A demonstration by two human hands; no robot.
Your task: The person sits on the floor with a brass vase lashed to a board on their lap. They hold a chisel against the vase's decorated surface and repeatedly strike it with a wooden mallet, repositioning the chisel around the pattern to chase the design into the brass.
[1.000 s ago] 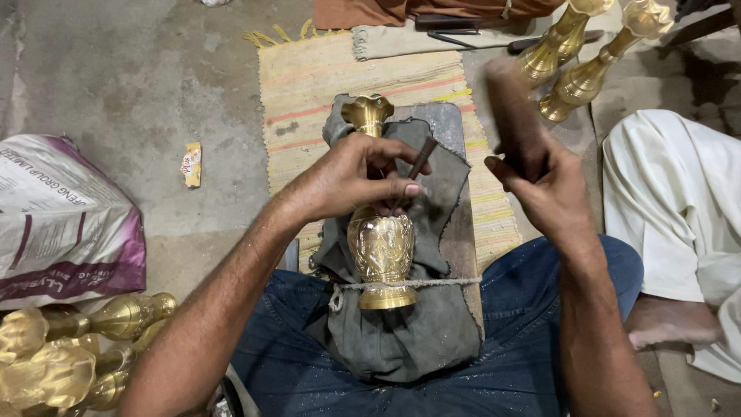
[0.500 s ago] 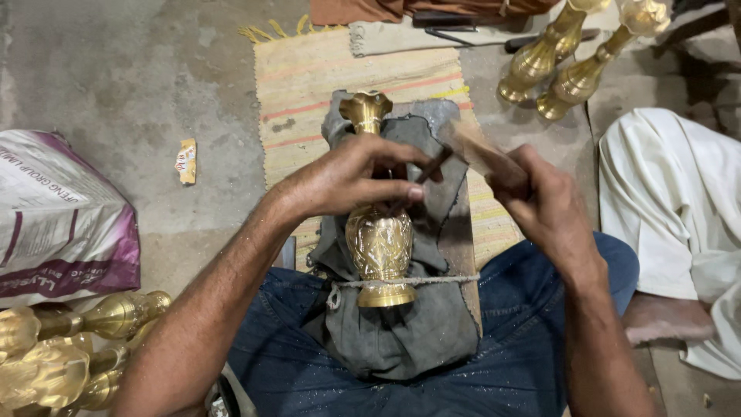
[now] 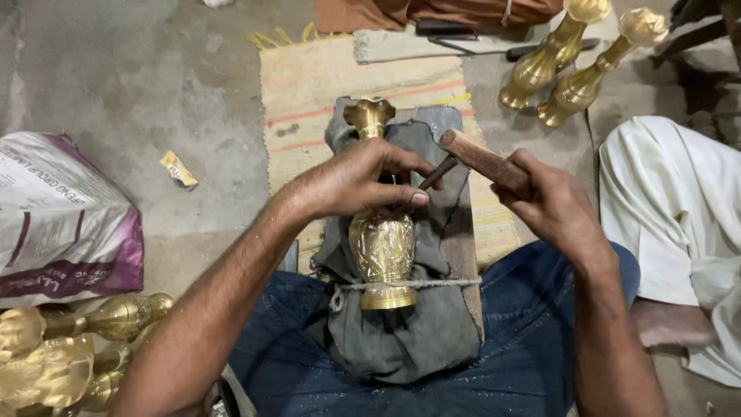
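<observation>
A brass vase (image 3: 381,245) lies on a grey cloth (image 3: 401,340) over a wooden board (image 3: 463,247) on my lap, tied down by a string (image 3: 432,283) across its base. My left hand (image 3: 351,181) pinches a thin dark chisel (image 3: 437,172) against the vase's body. My right hand (image 3: 548,202) grips a wooden-handled hammer (image 3: 482,158), its head end just above the chisel's top.
Two tall brass vases (image 3: 575,62) lie at the top right near a striped mat (image 3: 347,85). More brass pieces (image 3: 62,347) are piled at the bottom left beside a printed sack (image 3: 58,224). A person in white clothing (image 3: 671,208) sits to the right.
My right hand has brought the hammer down from a raised position to the chisel's top. My left hand stays on the vase with the chisel.
</observation>
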